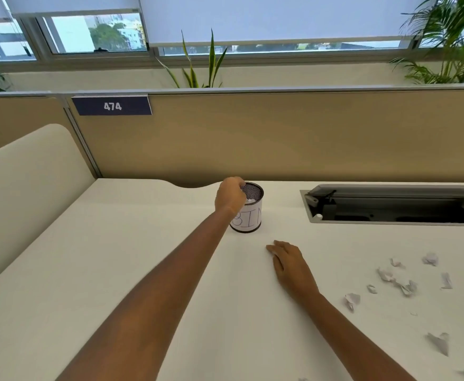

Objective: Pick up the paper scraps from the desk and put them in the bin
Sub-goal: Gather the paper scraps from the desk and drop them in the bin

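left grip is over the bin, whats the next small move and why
Probably reach the right grip to the nearest paper scrap: it lies flat and idle on the desk, several scraps lie to its right, and the left grip is busy at the bin, which already holds paper.

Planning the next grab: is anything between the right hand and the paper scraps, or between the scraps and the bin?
Nothing visible between the right hand and the paper scraps, only bare desk. Toward the bin, the right hand itself rests on the path and the left hand covers part of its mouth.
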The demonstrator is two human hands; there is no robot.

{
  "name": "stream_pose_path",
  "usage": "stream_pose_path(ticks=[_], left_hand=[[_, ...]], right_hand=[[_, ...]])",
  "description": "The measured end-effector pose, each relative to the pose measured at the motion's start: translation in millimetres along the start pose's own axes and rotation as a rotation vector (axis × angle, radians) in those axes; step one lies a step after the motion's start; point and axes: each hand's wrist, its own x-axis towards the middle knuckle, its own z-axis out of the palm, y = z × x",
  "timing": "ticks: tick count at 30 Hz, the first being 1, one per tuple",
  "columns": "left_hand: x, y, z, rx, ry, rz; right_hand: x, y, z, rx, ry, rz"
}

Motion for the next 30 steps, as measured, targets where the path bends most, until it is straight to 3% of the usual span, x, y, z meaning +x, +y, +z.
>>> stream_pose_path(ticks=[5, 12, 19, 25, 30], left_hand=[[-47, -15, -7, -0.094, 0.016, 0.075], [-147, -90, -11, 0.193, -0.291, -0.015], [-216, -126, -26, 0.282, -0.248, -0.085], [-258, -136, -46, 0.332, -0.283, -0.208], [-285, -141, -70, 0.301, -0.436, -0.24]], right_hand=[[-6, -7, -12, -0.029, -0.088, 0.05], [-49, -7, -33, -0.205, -0.182, 0.091], [-98, -18, -35, -0.3, -0.153, 0.062], [-128, -29, -43, -0.155, -0.237, 0.067], [-162, -57, -34, -0.068, -0.283, -0.132]])
